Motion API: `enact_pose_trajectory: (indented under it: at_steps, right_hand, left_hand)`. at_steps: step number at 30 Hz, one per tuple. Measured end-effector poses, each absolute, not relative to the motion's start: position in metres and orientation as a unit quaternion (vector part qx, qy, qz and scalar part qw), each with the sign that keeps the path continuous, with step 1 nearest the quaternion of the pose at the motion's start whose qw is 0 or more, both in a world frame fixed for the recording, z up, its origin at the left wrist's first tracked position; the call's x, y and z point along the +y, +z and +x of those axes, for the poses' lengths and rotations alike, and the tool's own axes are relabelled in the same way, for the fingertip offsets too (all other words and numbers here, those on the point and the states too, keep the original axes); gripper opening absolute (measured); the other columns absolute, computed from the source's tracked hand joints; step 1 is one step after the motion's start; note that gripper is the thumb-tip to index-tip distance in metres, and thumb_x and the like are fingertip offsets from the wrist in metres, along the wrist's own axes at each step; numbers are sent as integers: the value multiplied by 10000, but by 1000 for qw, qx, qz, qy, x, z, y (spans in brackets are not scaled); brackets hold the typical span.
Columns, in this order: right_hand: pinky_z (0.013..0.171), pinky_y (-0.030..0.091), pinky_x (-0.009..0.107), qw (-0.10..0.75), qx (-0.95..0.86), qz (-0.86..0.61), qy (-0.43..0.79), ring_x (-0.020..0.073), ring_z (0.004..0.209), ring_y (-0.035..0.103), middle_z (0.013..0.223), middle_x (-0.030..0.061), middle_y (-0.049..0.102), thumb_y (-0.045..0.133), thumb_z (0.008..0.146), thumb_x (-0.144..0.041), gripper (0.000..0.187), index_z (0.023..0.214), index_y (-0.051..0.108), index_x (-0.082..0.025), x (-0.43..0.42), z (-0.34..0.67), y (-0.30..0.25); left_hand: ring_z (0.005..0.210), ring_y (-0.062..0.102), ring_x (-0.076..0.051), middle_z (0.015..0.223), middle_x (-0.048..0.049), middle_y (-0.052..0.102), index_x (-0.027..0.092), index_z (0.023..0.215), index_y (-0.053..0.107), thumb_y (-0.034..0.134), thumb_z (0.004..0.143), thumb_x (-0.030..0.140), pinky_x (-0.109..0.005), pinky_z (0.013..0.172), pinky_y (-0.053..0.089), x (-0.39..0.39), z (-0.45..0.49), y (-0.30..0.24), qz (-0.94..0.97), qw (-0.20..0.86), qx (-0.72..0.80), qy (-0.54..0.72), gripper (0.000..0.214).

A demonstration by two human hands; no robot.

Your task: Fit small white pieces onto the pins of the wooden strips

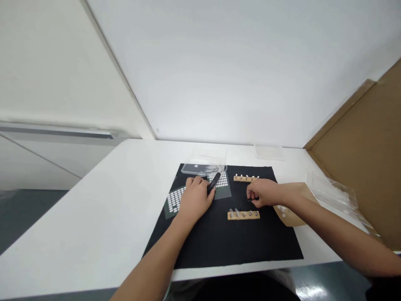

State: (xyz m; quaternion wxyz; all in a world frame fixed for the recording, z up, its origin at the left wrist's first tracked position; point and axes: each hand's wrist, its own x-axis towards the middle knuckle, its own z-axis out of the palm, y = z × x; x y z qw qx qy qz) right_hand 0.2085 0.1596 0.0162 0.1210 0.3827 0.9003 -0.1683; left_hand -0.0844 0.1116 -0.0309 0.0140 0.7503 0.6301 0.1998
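My left hand is closed on a dark, thick rod-shaped tool, which slants up and to the right over a sheet of white oval stickers. A second sticker sheet lies partly under that hand. My right hand has its fingers curled into a pinch near a small dark item, too small to name. Behind it is a wooden strip topped with small white pieces. Closer to me, another wooden strip carries metal pegs, with clear nail-shaped tips at its left end.
All this lies on a black mat on a white table. A clear tray of transparent pieces stands at the back. Right of the mat are a tan paper piece, clear plastic boxes and a brown panel.
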Motion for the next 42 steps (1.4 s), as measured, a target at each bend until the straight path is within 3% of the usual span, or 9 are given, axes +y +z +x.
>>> enact_pose_trajectory:
  at_steps: [10,16,26,32,42]
  right_hand:
    - [639,440,256,121,898,389,-165,189,766,712,826,-23,784,758,663,-162,232,884,766,-233,162,202,13]
    - [813,509,261,97,916,354,-159,190,939,728,1069,18,775,726,763,-157,254,998,782,-236,156,210,18]
    - [665,430,258,108,912,363,-157,185,783,700,863,-27,781,729,670,-135,323,977,727,-235,163,206,3]
    - [682,427,258,119,913,355,-163,181,772,696,823,-37,767,733,648,-122,289,915,727,-232,163,202,14]
    - [766,450,237,96,930,280,-218,143,866,682,969,-36,744,669,814,-51,509,1226,763,-334,157,214,48]
  left_hand:
    - [1047,538,-378,1030,-167,676,158,997,765,624,962,370,-523,972,508,110,-83,-31,749,17,629,208,258]
    - [1057,534,-383,1034,-171,673,152,989,764,619,967,368,-516,967,504,109,-81,-31,744,20,634,212,262]
    - [1057,535,-378,1016,-162,668,166,982,763,629,961,372,-520,973,506,109,-81,-31,741,20,636,213,247]
    - [1046,530,-374,1031,-171,669,153,987,762,617,962,370,-524,976,503,110,-81,-32,742,21,635,214,262]
    - [1059,531,-379,1019,-161,658,177,976,751,626,956,378,-522,968,512,109,-81,-33,738,20,638,218,237]
